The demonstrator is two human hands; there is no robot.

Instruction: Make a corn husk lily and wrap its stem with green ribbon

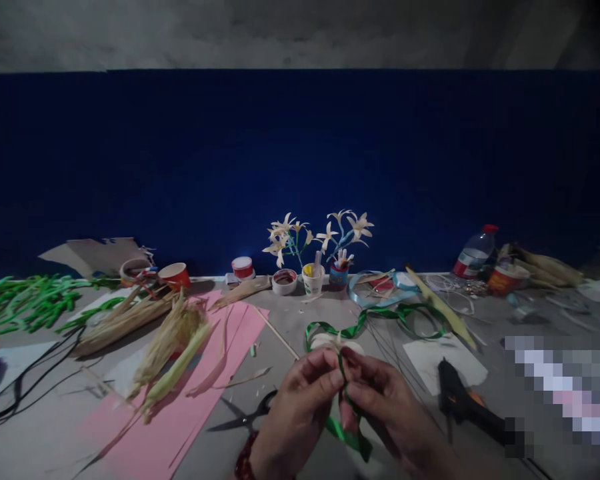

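Note:
My left hand [300, 400] and my right hand [387, 400] meet low in the middle of the view, fingers pinched together on a green ribbon [380, 317]. The ribbon runs down between my hands and curls back over the table behind them. A pale husk flower [330, 341] shows just above my fingertips, partly hidden by them. Black scissors [245, 417] lie on the table left of my left hand. A black glue gun [460, 400] rests right of my right hand.
Pink paper [180, 407] with corn husks [173, 353] lies to the left, with green strips [25, 303] at far left. Small cups [313, 279] and finished husk flowers [320, 237] stand along the blue wall. A plastic bottle [475, 253] stands at right.

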